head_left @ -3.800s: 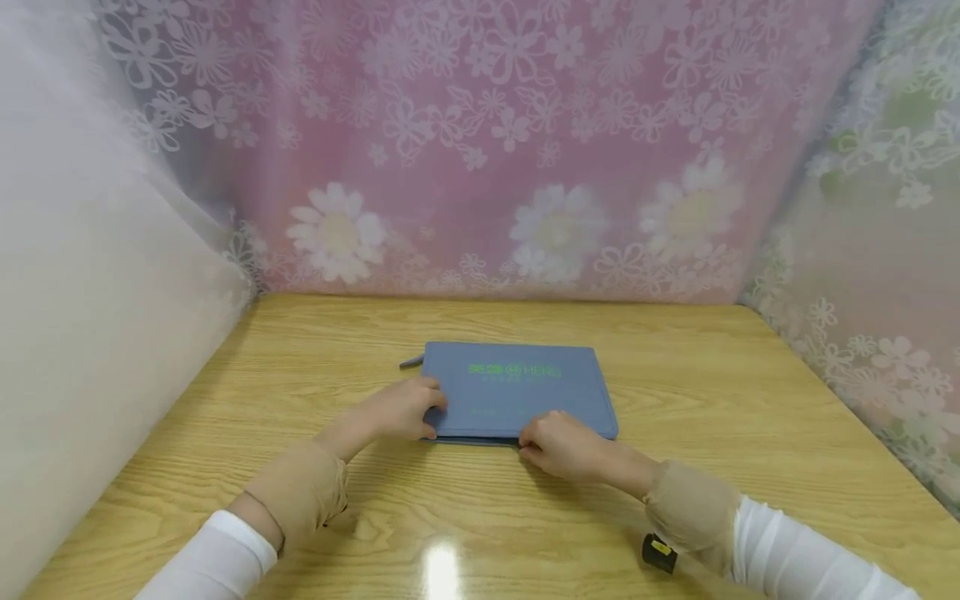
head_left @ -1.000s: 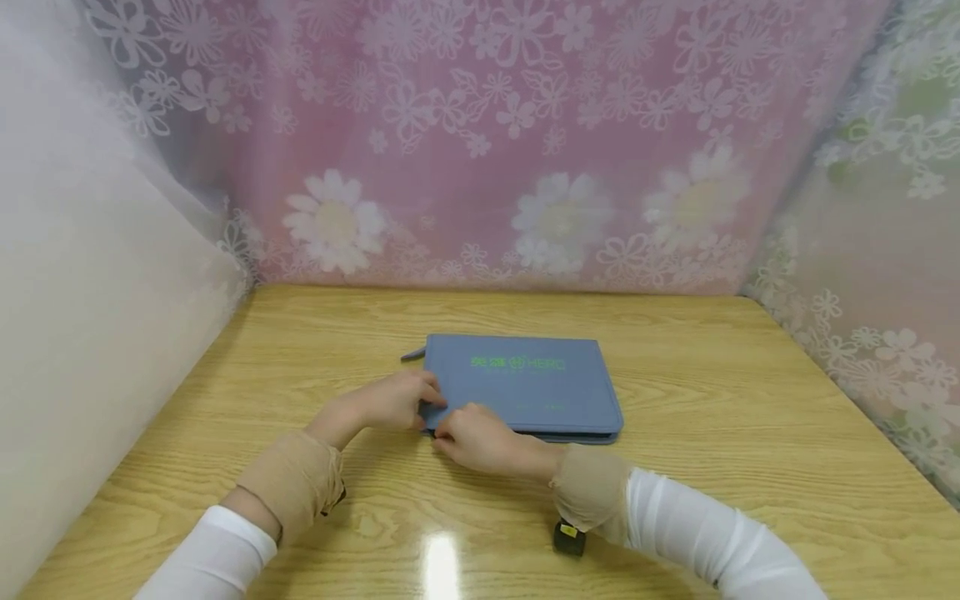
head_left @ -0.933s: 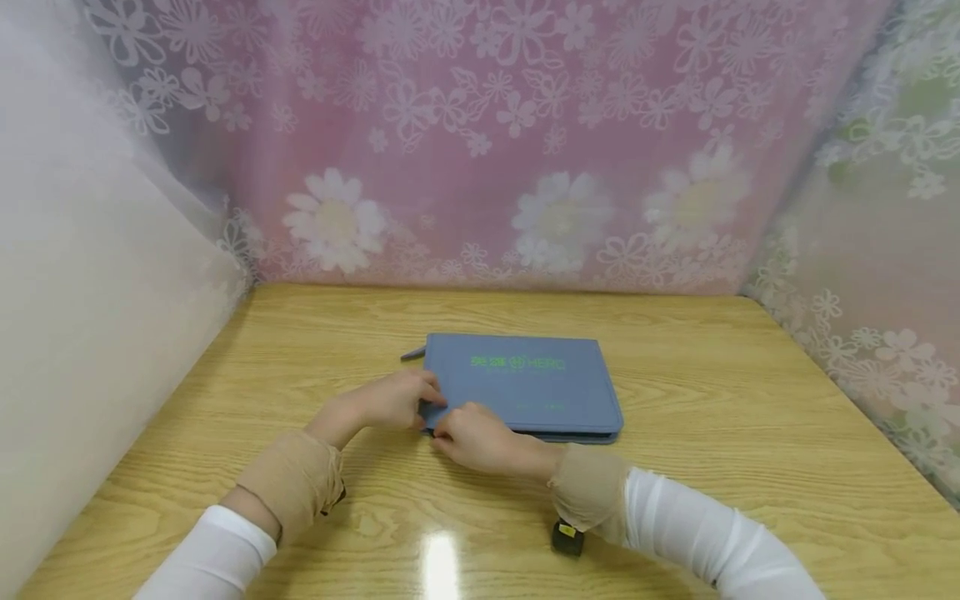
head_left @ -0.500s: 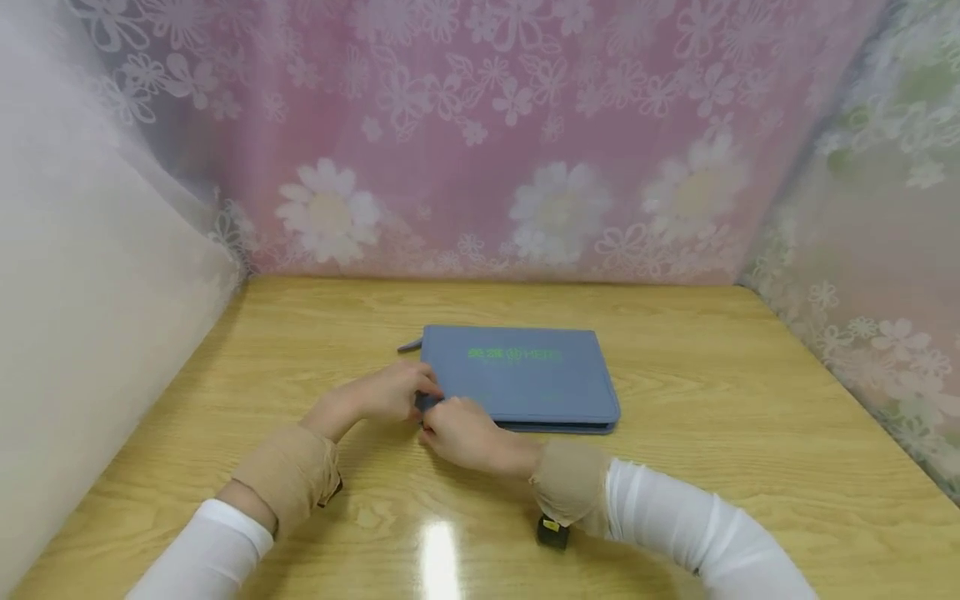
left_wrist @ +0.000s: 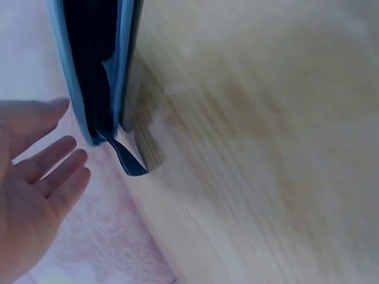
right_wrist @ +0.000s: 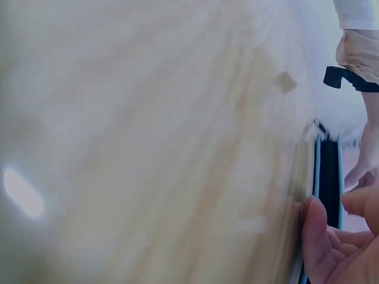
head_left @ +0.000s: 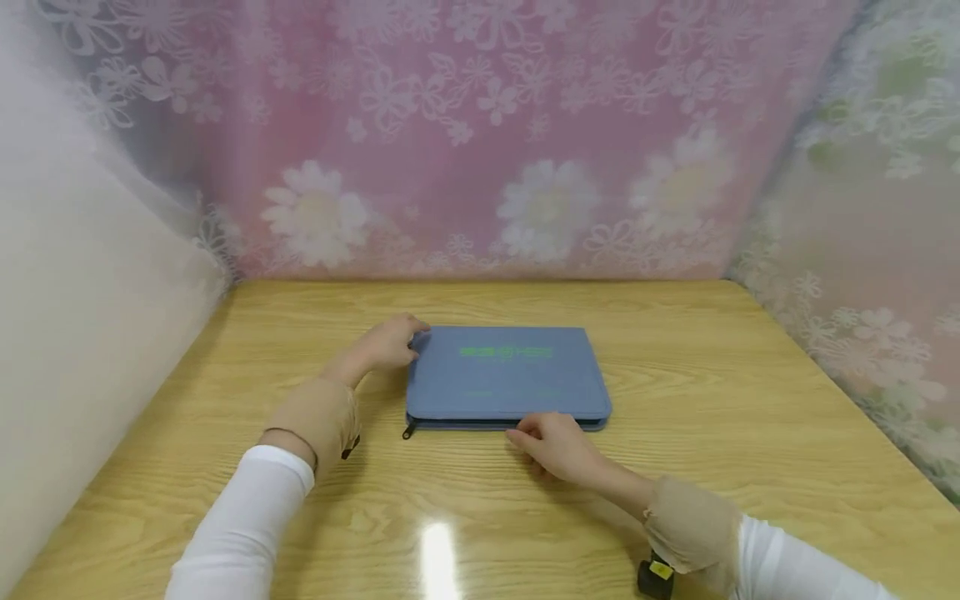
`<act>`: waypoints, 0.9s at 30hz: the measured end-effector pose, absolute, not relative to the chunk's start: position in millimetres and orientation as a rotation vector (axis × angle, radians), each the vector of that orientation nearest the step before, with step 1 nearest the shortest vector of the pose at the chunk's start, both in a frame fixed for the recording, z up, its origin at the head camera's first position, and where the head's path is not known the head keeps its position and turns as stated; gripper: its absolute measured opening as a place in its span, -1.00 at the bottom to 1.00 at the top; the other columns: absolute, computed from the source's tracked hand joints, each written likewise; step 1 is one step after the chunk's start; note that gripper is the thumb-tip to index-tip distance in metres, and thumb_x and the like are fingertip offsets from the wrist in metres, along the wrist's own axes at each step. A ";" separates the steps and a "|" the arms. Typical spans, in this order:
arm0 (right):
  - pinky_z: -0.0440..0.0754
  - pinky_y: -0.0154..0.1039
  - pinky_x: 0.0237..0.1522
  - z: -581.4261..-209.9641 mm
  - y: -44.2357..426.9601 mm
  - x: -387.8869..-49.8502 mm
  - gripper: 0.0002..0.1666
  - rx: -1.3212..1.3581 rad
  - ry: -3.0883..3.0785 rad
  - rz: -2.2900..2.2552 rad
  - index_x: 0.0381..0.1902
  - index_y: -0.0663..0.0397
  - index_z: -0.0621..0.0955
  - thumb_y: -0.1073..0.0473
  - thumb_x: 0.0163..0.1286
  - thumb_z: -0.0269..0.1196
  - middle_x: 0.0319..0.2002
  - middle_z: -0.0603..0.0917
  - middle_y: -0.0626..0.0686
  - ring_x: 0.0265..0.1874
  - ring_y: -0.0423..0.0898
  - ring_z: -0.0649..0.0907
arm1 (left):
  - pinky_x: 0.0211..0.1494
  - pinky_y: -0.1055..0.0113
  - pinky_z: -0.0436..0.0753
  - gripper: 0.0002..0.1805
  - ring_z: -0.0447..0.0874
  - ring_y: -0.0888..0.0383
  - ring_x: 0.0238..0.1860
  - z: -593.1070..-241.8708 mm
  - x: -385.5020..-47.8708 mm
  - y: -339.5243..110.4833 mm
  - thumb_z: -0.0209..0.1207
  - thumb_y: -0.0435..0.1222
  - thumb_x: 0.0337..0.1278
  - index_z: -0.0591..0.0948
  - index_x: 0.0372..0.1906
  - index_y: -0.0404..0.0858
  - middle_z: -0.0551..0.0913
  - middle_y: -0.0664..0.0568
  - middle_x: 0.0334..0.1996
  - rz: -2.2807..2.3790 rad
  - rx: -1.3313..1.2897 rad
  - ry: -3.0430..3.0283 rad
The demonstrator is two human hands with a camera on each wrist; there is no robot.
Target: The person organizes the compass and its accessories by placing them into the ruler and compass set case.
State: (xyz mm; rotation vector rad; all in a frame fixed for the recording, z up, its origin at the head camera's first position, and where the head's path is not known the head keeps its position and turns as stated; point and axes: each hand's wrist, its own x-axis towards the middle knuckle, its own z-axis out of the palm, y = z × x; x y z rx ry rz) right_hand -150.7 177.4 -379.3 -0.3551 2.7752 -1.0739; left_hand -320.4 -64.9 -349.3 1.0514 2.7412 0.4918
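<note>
A blue zip case point(head_left: 502, 375) with green lettering lies flat on the table. Its front side gapes, dark inside, and a black zipper pull point(head_left: 408, 430) hangs at the front left corner. My left hand point(head_left: 388, 342) is at the back left corner; the left wrist view has its fingers point(left_wrist: 62, 168) fairly straight beside the case's unzipped side, near a fabric tab point(left_wrist: 129, 158). My right hand point(head_left: 558, 447) is by the middle of the front edge, fingers loosely bent. In the right wrist view its thumb and forefinger are apart beside the gap; whether they touch the case I cannot tell.
The wood-grain table point(head_left: 315, 517) has a bright light reflection near its front. A pink flowered curtain point(head_left: 450, 225) rises at its back edge, with a pale sheet point(head_left: 97, 292) on the left and a flowered one point(head_left: 885, 333) on the right.
My right hand has come along the front edge to the left corner, then let go and moved back right. My left hand has moved from the front left corner to the back left one.
</note>
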 end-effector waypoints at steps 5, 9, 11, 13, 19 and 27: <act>0.39 -0.29 -0.76 -381.4 188.3 -154.2 -0.54 -0.245 2.749 -1.183 -0.60 0.16 0.59 0.02 0.42 0.05 -0.74 0.52 -0.03 -0.80 -0.14 0.50 | 0.04 0.15 0.38 -0.28 0.26 -0.09 0.24 -350.1 -335.8 -64.1 -0.12 -0.57 -0.13 0.25 0.33 -0.41 0.27 -0.27 0.29 0.588 0.884 2.620; 0.39 -0.28 -0.75 -382.8 198.6 -163.1 -0.48 -0.229 2.809 -1.147 -0.72 0.14 0.55 0.02 0.42 0.06 -0.78 0.51 -0.03 -0.80 -0.14 0.48 | -0.08 0.16 0.38 -0.30 0.34 -0.08 0.13 -349.8 -336.0 -65.0 -0.04 -0.50 -0.14 0.31 0.30 -0.38 0.34 -0.26 0.24 0.595 0.842 2.605; 0.40 -0.28 -0.73 -382.5 208.7 -169.2 -0.49 -0.187 2.839 -1.125 -0.72 0.13 0.55 0.04 0.41 0.08 -0.78 0.50 -0.03 -0.79 -0.15 0.49 | 0.00 0.12 0.43 -0.38 0.39 -0.10 0.10 -349.9 -332.7 -65.7 0.09 -0.40 -0.04 0.37 0.25 -0.39 0.41 -0.26 0.18 0.562 0.869 2.622; 0.43 -0.28 -0.71 -380.4 220.1 -177.4 -0.51 -0.112 2.832 -1.137 -0.71 0.17 0.56 0.05 0.39 0.11 -0.77 0.51 -0.01 -0.78 -0.15 0.49 | 0.09 0.08 0.43 -0.41 0.44 -0.12 0.10 -350.2 -326.6 -67.1 0.21 -0.26 0.01 0.42 0.19 -0.40 0.49 -0.25 0.10 0.522 0.913 2.640; 0.57 -0.24 -0.63 -370.5 247.5 -206.0 -0.61 0.055 2.763 -1.157 -0.56 0.31 0.62 0.12 0.36 0.14 -0.68 0.59 0.03 -0.74 -0.15 0.57 | 0.02 0.11 0.50 -0.44 0.58 -0.03 -0.09 -352.0 -297.6 -67.9 0.29 -0.09 0.03 0.55 0.04 -0.42 0.62 -0.16 -0.12 0.504 1.021 2.665; 0.41 -0.29 -0.65 -364.2 252.8 -233.2 -0.60 -0.040 2.852 -0.884 -0.60 0.27 0.52 0.20 0.41 0.00 -0.75 0.46 -0.01 -0.77 -0.18 0.42 | -0.43 0.42 0.41 -0.74 0.39 0.26 -0.54 -355.1 -261.2 -59.8 0.36 -0.30 -0.08 0.66 -0.30 -0.41 0.56 0.04 -0.56 0.553 1.114 2.701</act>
